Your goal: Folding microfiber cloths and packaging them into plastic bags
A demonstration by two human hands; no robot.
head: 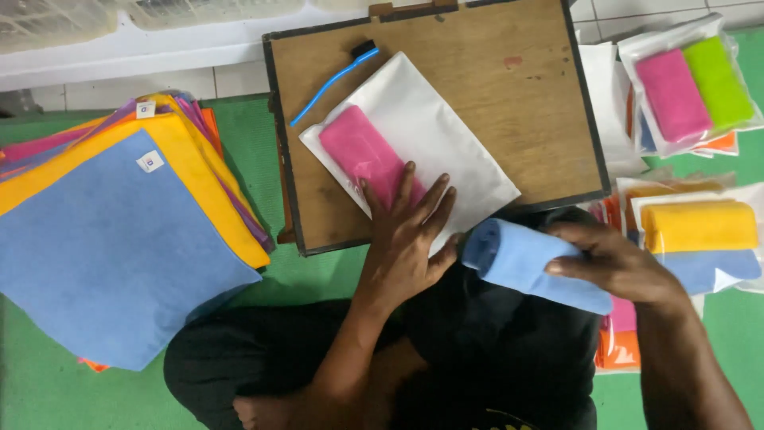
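A stack of flat cloths (119, 239) lay at nine o'clock. The left hand (406, 231) pressed flat, fingers spread, on a clear bag (414, 135) holding a pink cloth (362, 151). At three o'clock, the right hand (617, 263) gripped a rolled blue cloth (525, 259).

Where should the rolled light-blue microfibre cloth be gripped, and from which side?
Grip the rolled light-blue microfibre cloth around its middle, coming from the right, as the right hand does now. Its long axis points left-up toward the clear plastic bag pinned by the left hand, so a mid-roll wrap probably keeps it coiled and leaves the leading end free.
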